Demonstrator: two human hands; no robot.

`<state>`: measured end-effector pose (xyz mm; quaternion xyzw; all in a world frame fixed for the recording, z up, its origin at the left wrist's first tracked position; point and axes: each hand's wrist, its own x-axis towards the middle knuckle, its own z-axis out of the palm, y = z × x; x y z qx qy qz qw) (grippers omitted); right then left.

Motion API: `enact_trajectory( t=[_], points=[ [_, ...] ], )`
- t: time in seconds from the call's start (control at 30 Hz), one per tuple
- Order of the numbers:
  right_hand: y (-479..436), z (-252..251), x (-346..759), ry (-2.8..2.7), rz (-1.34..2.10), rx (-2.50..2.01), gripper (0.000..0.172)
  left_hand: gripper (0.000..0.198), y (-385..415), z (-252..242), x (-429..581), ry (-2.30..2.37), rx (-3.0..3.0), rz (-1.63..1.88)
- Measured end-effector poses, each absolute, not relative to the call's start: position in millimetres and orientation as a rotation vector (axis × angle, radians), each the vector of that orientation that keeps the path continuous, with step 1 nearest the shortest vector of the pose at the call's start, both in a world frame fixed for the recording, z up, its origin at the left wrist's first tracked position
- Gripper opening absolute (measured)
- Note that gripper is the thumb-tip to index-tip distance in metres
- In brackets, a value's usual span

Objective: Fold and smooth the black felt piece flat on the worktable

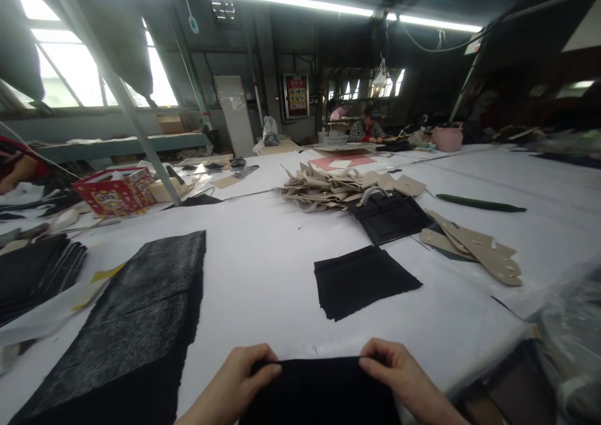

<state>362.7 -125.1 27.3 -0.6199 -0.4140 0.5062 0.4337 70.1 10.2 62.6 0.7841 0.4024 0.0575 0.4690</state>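
A piece of black fabric (322,390) is stretched between my two hands at the near edge of the white table. My left hand (244,375) pinches its upper left corner between thumb and fingers. On the other side, my right hand (394,372) pinches the upper right corner the same way. The lower part of the fabric runs out of view. Just beyond lies a small stack of black fabric pieces (364,281), flat on the table. To the left is a long, thick stack of dark fabric (136,306) with a greyish, fuzzy top.
A black handbag piece with a handle (394,215) lies beside a heap of beige pieces (328,187). Beige straps (474,243) and a dark green, cucumber-like long object (481,203) are at right. A red box (115,190) stands by a pole. Another person (366,128) sits far back.
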Motion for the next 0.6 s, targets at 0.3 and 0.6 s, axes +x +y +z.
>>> enact_trajectory(
  t=[0.3, 0.6],
  points=[
    [-4.6, 49.6, 524.5, -1.223, 0.628, -2.023, 0.020, 0.010, 76.2, 30.4, 251.7, 1.100, 2.167, 0.662],
    [59.6, 9.0, 540.0, -1.390, -0.016, -2.197, 0.018, 0.008, 113.9, 0.8, 294.7, 1.269, 2.169, 0.742]
  ],
)
